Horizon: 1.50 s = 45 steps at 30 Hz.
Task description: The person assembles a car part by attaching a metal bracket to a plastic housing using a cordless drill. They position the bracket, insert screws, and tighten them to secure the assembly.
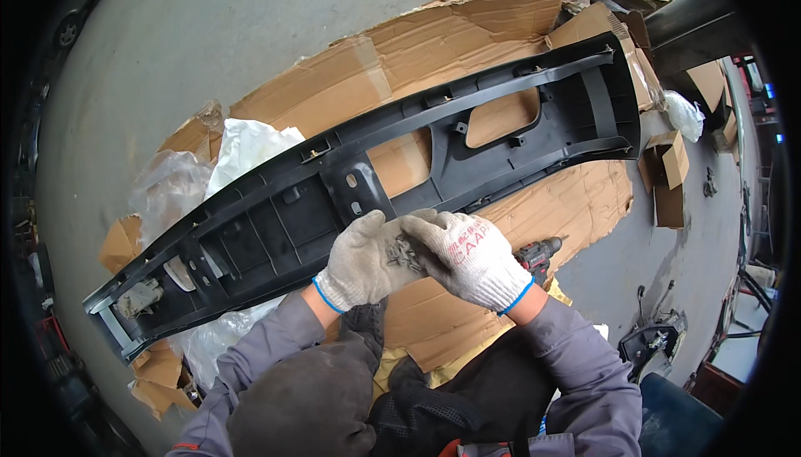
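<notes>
Down low, the left hand (360, 262) cups small grey clips (406, 252) while the right hand (469, 258) pinches 1, right by the long black car panel (367, 177) lying on flat cardboard (434, 40) that keeps it off the floor.

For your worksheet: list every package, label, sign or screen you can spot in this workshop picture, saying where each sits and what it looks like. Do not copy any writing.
Flattened cardboard sheets: brown, torn, spread on the floor under the long black plastic panel.
Small cardboard box: brown, open, at the right past the panel's end.
Clear plastic bags: crumpled, left of centre, beside the panel.
Printed mark on the right hand: red, on a white glove.
No signs or screens are clearly visible.
</notes>
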{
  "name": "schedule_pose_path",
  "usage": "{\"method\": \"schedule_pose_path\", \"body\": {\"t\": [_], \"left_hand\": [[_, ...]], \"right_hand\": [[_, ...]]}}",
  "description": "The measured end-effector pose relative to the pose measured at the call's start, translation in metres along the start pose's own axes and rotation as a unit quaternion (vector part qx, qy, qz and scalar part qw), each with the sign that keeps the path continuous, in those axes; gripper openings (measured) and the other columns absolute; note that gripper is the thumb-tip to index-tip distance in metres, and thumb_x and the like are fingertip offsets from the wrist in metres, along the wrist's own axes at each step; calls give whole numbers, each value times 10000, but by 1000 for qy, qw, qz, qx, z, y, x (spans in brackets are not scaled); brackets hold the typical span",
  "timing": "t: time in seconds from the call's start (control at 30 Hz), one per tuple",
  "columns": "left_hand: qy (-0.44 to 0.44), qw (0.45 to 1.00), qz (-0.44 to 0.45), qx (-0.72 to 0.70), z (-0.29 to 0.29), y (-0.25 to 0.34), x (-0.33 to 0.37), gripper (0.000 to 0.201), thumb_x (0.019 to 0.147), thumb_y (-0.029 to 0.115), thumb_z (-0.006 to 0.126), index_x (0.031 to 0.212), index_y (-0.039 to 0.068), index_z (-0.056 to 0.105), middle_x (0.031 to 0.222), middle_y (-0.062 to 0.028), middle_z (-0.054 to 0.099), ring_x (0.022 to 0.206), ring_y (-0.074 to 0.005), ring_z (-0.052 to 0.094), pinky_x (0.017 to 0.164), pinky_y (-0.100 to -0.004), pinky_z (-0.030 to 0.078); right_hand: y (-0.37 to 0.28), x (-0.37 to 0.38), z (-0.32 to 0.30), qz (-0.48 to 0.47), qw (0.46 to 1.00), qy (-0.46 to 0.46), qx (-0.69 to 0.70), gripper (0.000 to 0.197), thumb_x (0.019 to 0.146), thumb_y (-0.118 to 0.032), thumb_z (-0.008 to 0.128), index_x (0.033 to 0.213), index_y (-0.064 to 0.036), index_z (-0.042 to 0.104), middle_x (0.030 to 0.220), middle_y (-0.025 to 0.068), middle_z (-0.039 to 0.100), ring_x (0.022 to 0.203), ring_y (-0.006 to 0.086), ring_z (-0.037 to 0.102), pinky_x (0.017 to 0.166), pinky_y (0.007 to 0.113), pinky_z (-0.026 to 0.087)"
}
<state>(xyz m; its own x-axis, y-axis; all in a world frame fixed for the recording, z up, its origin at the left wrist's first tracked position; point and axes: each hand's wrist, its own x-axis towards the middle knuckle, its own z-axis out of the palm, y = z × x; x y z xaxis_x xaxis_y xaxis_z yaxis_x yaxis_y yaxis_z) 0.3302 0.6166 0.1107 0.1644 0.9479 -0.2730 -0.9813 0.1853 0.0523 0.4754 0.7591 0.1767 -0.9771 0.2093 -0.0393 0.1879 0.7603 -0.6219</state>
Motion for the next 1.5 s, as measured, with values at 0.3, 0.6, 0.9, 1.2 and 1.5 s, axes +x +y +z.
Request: {"method": "schedule_pose_path", "body": {"t": [0.3, 0.6, 0.9, 1.2, 1.5], "left_hand": [[2, 1000, -16, -24, 3, 2, -1, 889, 983, 575, 582, 1541, -80, 359, 1495, -243, 512, 1389, -381, 510, 1210, -582, 342], [-49, 999, -23, -1, 4, 4, 5, 898, 981, 572, 600, 1535, -91, 353, 1453, -267, 531, 1334, -374, 563, 1205, -574, 358], [-48, 998, -13, -25, -3, 4, 6, 812, 1008, 555, 546, 1535, -46, 401, 1533, -239, 475, 1412, -360, 483, 1209, -537, 365], [10, 999, 30, -13, 8, 5, 6, 767, 1006, 537, 570, 1512, -29, 456, 1579, -265, 434, 1465, -383, 430, 1234, -576, 313], [12, 999, 28, -14, 8, 6, 5, 802, 990, 567, 587, 1510, -29, 461, 1563, -255, 459, 1444, -375, 451, 1229, -556, 314]], "right_hand": [[-1, 0, -7, 18, 999, 22, 33, 362, 858, -181, 734, 1184, -50, 650, 1177, 153, 715, 1027, 353, 697, 851, 445, 570], [7, -8, -8, 29, 999, 38, -4, 394, 875, -237, 776, 1218, -82, 661, 914, 129, 673, 839, 345, 681, 726, 440, 550], [6, -8, -14, 42, 998, 42, 18, 394, 881, -228, 769, 1224, -65, 664, 938, 152, 673, 848, 359, 679, 725, 445, 551], [3, -10, -8, 10, 999, 33, 6, 252, 867, -275, 793, 1011, -97, 687, 869, 101, 686, 789, 318, 688, 694, 422, 542], [1, -6, -13, 35, 997, 45, 51, 264, 866, -253, 754, 1057, -89, 674, 960, 139, 680, 845, 365, 687, 737, 458, 555]]}}
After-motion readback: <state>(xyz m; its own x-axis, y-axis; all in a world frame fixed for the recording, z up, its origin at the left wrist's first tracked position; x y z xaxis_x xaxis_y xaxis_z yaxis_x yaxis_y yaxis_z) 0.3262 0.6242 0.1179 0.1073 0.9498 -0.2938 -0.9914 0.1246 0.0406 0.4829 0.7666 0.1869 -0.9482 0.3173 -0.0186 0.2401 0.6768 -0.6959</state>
